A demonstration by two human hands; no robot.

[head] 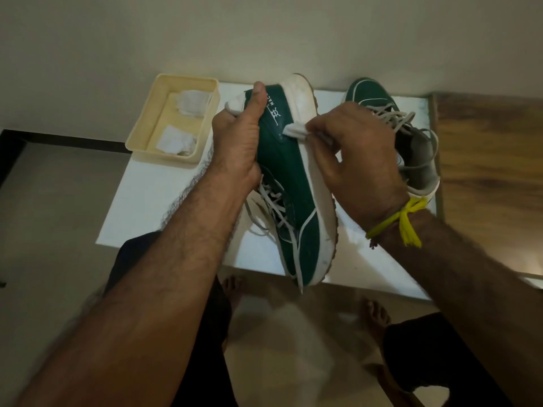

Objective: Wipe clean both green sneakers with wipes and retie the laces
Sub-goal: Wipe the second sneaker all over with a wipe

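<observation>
My left hand (239, 142) grips a green sneaker (289, 183) with a white sole at its heel end, holding it on its side above the white table (141, 201). Its grey laces hang loose below my wrist. My right hand (357, 155) pinches a folded white wipe (295, 131) and presses it against the green side panel near the sole. The second green sneaker (379, 102) stands on the table behind my right hand, laces untied, partly hidden by that hand.
A cream plastic tray (147, 113) at the table's back left holds two white wipes (176, 141). A wall runs behind the table, a wooden surface (487, 160) lies to the right. My bare feet (373, 315) stand on the floor below the table's front edge.
</observation>
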